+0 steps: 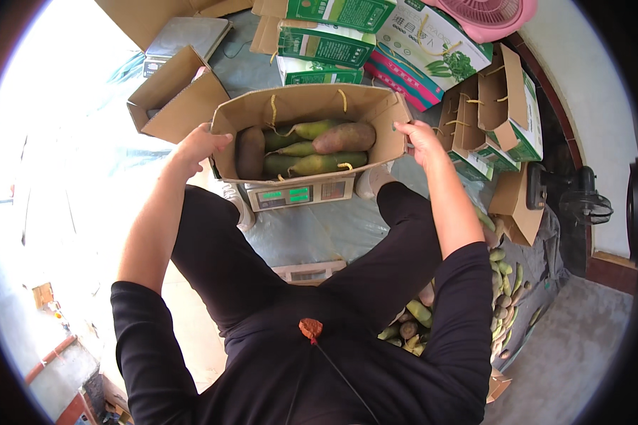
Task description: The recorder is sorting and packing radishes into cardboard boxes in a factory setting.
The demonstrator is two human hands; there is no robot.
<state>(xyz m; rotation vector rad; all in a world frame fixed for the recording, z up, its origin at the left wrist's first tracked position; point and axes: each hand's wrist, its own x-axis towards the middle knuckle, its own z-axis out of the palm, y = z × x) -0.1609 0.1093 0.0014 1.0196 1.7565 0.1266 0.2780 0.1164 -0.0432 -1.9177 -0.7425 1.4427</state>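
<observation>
Watching remotely, I log left hand (200,147) and right hand (422,139) pinching 2 end walls of the carton (308,103), radishes (327,164) inside, over the scale (301,195): likely weighing; next move wants level, even support.

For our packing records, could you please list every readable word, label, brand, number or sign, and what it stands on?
I don't copy printed text; only its place follows.
White-and-green carton: large printed characters, smaller ones blurred.
Stacked green cartons: white printed characters, the smallest unreadable.
Scale below the open box: lit green digits, too small to read surely.
</observation>
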